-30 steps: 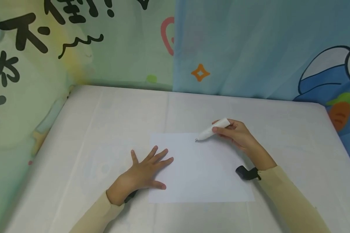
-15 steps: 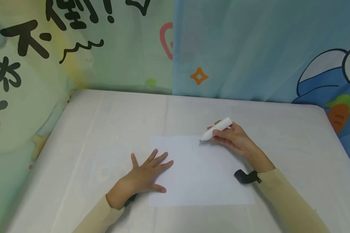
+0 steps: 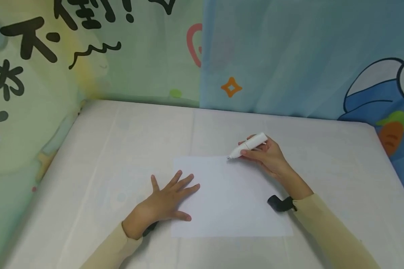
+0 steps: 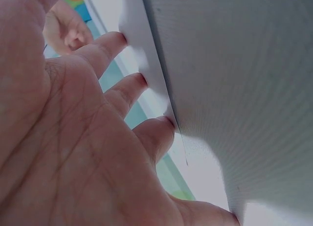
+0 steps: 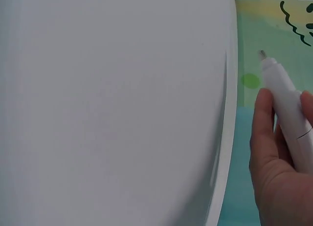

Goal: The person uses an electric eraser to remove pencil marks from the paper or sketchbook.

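A blank white sheet of paper (image 3: 235, 201) lies on the white-covered table. My left hand (image 3: 165, 200) rests with fingers spread, its fingertips on the paper's left part. The left wrist view shows that hand's palm (image 4: 83, 133) close up, with fingertips at the paper's edge. In my right hand (image 3: 271, 157) is a thick white pen-shaped tool (image 3: 250, 145) with a small metal tip, pinched between thumb and fingers. It slants down to the left, tip over the paper's top edge. From the right wrist, the tool (image 5: 288, 106) shows a seam around its body.
The white table cover (image 3: 128, 134) extends around the paper. Printed curtains (image 3: 282, 56) stand along the back and left sides. A black wrist device (image 3: 279, 203) sits at the right sleeve's cuff.
My right hand has shifted slightly within the same small area above the paper's top edge, still holding the white tool. The left hand stays in place, and the head view tilts a little.
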`<state>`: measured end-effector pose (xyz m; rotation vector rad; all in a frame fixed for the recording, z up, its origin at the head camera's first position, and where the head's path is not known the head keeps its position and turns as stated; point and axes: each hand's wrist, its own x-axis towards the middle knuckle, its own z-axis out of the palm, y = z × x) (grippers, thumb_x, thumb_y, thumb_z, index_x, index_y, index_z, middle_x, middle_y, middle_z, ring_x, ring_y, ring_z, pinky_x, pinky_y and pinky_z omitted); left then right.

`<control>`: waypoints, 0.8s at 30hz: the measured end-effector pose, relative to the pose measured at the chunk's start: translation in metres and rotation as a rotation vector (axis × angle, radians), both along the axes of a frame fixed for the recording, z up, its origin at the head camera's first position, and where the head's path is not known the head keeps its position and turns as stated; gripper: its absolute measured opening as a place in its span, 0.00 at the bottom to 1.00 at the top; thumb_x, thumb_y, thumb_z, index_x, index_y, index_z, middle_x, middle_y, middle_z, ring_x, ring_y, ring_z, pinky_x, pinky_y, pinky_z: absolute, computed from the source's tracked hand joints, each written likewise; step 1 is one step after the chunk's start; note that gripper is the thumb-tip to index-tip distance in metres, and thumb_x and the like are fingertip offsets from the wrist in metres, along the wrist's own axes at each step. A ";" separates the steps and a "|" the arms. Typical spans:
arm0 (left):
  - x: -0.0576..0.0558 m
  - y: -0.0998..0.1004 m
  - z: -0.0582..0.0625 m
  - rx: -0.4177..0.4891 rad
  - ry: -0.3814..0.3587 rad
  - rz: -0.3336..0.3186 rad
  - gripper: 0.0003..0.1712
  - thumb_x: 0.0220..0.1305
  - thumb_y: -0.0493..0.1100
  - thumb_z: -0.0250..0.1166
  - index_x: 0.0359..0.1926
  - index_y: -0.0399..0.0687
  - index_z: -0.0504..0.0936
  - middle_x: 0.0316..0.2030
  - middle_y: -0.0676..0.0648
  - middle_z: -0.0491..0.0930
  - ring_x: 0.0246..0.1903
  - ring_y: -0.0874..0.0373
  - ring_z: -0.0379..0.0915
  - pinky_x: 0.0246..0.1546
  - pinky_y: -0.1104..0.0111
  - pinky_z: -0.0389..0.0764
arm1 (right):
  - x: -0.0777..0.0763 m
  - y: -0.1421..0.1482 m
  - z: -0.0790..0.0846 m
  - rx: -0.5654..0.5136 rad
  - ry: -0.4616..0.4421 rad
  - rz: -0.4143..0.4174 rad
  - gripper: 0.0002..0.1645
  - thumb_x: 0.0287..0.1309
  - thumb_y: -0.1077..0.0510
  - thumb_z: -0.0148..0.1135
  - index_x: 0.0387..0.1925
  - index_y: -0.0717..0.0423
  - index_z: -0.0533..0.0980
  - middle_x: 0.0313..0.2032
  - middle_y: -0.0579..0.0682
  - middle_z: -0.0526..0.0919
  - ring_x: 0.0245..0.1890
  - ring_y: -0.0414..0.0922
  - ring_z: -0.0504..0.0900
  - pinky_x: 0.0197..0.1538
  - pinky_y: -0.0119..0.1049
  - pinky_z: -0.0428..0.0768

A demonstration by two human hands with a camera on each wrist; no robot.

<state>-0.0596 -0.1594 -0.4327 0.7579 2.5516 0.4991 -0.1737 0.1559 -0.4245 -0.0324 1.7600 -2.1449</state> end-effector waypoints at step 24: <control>0.000 0.000 0.000 -0.009 -0.022 0.014 0.50 0.55 0.62 0.69 0.75 0.61 0.58 0.77 0.51 0.46 0.76 0.46 0.31 0.54 0.21 0.32 | -0.002 -0.021 -0.002 0.251 0.117 -0.029 0.26 0.49 0.75 0.69 0.45 0.57 0.67 0.35 0.36 0.86 0.39 0.34 0.85 0.42 0.29 0.83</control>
